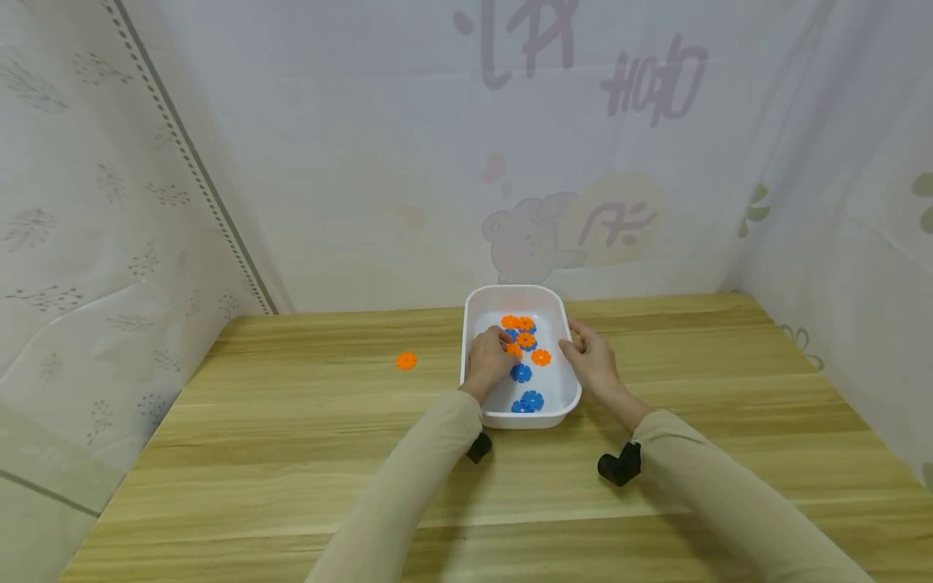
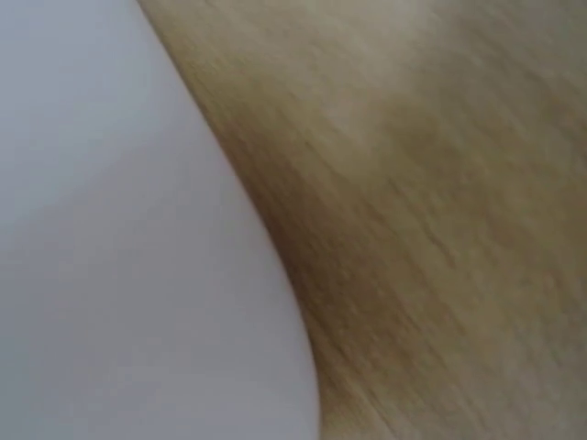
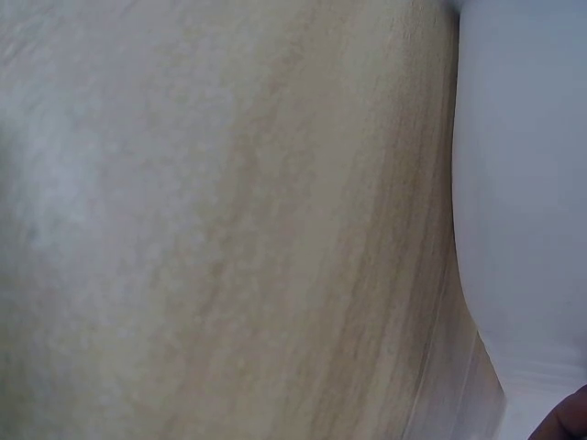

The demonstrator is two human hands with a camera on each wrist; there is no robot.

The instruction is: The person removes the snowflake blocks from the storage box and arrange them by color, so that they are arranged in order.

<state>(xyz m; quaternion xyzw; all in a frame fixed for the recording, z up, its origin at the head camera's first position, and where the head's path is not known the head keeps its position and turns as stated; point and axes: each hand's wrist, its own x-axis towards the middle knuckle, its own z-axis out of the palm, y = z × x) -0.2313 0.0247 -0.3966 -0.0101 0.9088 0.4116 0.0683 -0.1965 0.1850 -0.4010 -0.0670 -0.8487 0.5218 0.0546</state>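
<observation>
A white plastic tray (image 1: pixel 521 422) holds several orange and blue notched snowflake discs, some overlapping. My left hand (image 1: pixel 489 359) reaches over the left rim into it, and its thumb and fingers pinch an orange disc (image 1: pixel 513 351). At the right side, my right hand (image 1: pixel 594 359) grips the rim, thumb on the edge and fingers along the outer wall. Near the hands inside lie another orange disc (image 1: pixel 542 357) and a blue disc (image 1: pixel 521 373). The left wrist view shows only the tray's wall (image 2: pixel 138 257) and the tabletop. A fingertip (image 3: pixel 567 422) shows beside the tray in the right wrist view.
One orange disc (image 1: pixel 406 361) lies on the wooden table (image 1: pixel 291 453), left of the tray. Behind the table hangs a pale printed curtain (image 1: pixel 364 162), with more fabric at both sides. A black wrist mount (image 1: pixel 620 465) sits at the right cuff.
</observation>
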